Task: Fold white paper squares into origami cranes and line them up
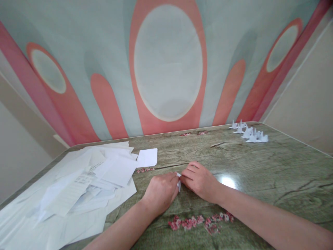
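Note:
Between my hands, low over the middle of the table, is a small piece of folded white paper (179, 185). My left hand (161, 190) is closed on its left side and covers much of it. The fingertips of my right hand (199, 181) pinch it from the right. Only a narrow, pointed strip of the paper shows, so its full shape is hidden. To the left beyond my left hand lies a small stack of white paper squares (147, 157).
A wide, messy pile of white sheets (85, 194) covers the table's left side, some with printed text. Several folded white paper figures with upright points (256, 136) stand at the back right. The wood-grain table (281, 173) bears pink flower patterns and meets a patterned backdrop (168, 126).

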`<action>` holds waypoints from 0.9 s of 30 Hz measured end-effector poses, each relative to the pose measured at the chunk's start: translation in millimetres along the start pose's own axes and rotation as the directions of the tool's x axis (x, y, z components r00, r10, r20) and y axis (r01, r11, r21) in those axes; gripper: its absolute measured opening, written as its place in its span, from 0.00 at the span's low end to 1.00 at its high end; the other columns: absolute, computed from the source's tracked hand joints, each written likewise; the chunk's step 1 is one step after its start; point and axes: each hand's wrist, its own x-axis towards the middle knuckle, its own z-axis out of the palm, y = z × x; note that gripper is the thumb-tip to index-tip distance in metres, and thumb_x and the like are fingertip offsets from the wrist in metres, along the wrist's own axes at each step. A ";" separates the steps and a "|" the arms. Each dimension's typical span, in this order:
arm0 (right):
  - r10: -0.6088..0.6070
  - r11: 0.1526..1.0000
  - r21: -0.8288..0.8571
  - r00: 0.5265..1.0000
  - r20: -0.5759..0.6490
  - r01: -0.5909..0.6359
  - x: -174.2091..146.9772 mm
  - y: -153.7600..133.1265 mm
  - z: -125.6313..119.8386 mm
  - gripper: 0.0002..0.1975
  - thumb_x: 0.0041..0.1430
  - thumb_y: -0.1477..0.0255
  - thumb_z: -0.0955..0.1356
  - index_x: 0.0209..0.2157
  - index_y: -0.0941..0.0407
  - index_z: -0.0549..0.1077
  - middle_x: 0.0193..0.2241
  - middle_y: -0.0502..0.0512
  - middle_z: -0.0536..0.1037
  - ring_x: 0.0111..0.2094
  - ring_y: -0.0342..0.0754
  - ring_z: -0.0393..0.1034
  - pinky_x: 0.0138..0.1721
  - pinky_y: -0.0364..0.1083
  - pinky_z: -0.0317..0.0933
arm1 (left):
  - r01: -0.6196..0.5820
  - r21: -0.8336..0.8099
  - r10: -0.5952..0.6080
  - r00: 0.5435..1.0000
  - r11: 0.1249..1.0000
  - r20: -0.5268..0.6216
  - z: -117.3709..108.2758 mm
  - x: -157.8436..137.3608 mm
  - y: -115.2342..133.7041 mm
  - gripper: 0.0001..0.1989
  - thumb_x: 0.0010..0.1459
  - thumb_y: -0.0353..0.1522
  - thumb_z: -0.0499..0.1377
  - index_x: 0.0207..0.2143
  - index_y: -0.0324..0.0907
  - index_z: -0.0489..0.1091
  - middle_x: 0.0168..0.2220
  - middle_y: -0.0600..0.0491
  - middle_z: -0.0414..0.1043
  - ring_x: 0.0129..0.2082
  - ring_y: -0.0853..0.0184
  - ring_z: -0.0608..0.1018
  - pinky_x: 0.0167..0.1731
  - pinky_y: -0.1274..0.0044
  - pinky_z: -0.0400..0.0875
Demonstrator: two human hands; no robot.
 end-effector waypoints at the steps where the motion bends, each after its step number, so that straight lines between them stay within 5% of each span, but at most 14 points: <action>1: 0.002 1.000 0.001 1.000 -0.002 -0.002 0.0 0.0 0.1 0.08 0.60 0.76 0.62 0.29 0.59 0.70 0.26 0.52 0.69 0.32 0.46 0.60 0.38 0.49 0.52 | -0.007 0.000 0.007 1.000 1.000 -0.002 0.5 -0.4 -0.2 0.08 0.57 0.27 0.49 0.37 0.37 0.66 0.36 0.47 0.73 0.38 0.63 0.76 0.40 0.70 0.72; 27: 0.028 0.998 0.062 0.999 0.045 -0.031 -0.1 0.8 -3.3 0.10 0.62 0.75 0.60 0.32 0.59 0.71 0.28 0.53 0.70 0.33 0.46 0.60 0.40 0.48 0.53 | -0.059 0.007 0.060 0.998 0.998 -0.005 -3.7 -4.5 0.5 0.13 0.58 0.30 0.48 0.44 0.37 0.65 0.43 0.45 0.71 0.42 0.61 0.74 0.43 0.69 0.70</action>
